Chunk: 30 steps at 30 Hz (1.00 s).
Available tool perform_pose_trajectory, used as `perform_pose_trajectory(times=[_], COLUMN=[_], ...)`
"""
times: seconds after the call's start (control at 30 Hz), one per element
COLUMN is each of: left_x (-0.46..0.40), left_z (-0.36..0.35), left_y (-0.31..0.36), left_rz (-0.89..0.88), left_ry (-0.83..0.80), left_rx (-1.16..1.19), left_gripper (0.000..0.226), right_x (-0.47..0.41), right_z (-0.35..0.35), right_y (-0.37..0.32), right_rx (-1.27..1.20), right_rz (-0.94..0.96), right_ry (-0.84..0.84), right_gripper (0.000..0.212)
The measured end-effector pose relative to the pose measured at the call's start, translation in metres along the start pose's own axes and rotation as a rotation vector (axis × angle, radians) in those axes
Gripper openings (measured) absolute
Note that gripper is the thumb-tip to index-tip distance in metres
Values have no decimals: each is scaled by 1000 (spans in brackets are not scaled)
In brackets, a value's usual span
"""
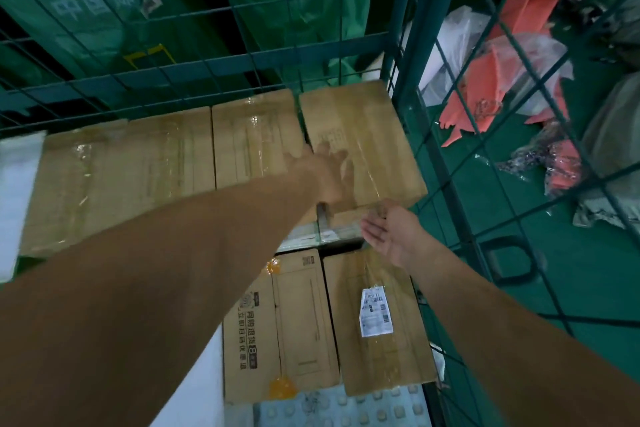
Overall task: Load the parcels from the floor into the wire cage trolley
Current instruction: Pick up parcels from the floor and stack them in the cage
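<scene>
I look down into the green wire cage trolley (pixel 412 45), which holds several cardboard parcels. A taped brown parcel (pixel 367 121) lies tilted in the far right corner on top of the stack. My left hand (pixel 325 173) rests flat on its near left part, fingers spread. My right hand (pixel 388 232) hovers open, palm up, just below that parcel's near right corner; contact cannot be judged. More taped parcels (pixel 256 135) line the back row. Lower down lie a printed carton (pixel 277 326) and a parcel with a white label (pixel 377 319).
Green mail sacks (pixel 86 10) hang behind the cage's back mesh. Outside the right mesh wall (pixel 519 135), on the green floor, lie orange pieces (pixel 485 94), clear plastic bags (pixel 533 55) and grey sacks (pixel 613 135). A bubble-wrap packet (pixel 346 406) lies at the cage's near edge.
</scene>
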<state>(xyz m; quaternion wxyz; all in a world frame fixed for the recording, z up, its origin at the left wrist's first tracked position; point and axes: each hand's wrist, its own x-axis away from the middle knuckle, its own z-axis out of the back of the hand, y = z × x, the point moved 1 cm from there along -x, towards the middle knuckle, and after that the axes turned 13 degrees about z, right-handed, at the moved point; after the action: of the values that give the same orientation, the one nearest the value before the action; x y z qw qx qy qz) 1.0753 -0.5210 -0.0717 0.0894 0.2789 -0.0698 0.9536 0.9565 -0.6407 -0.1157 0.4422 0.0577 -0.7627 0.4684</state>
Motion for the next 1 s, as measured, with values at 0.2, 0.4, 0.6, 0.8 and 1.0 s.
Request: perform_pose_trajectory(times=[0.2,0.4,0.6,0.8,1.0], left_x=[-6,-10,-26,9,59], left_z=[-75,-84,-83,-101,-140], left_y=[4,0,-4,-13,-50], left_rz=[-11,47,75,41,34], left_ry=[-66,24,11,61,16], left_rx=[-47,-137,-235,-33,341], left_gripper=[92,97,111,87,78], right_x=[-20,-29,-40,-18,33], right_z=[-4,-11,-12,-10,-30], right_y=[17,21,22,46,64], right_rx=[99,167,157,181,220], right_rz=[47,184,166,84,71], right_ry=[-82,-136,-206,-222,-247], right_gripper=[43,43,28,63,56])
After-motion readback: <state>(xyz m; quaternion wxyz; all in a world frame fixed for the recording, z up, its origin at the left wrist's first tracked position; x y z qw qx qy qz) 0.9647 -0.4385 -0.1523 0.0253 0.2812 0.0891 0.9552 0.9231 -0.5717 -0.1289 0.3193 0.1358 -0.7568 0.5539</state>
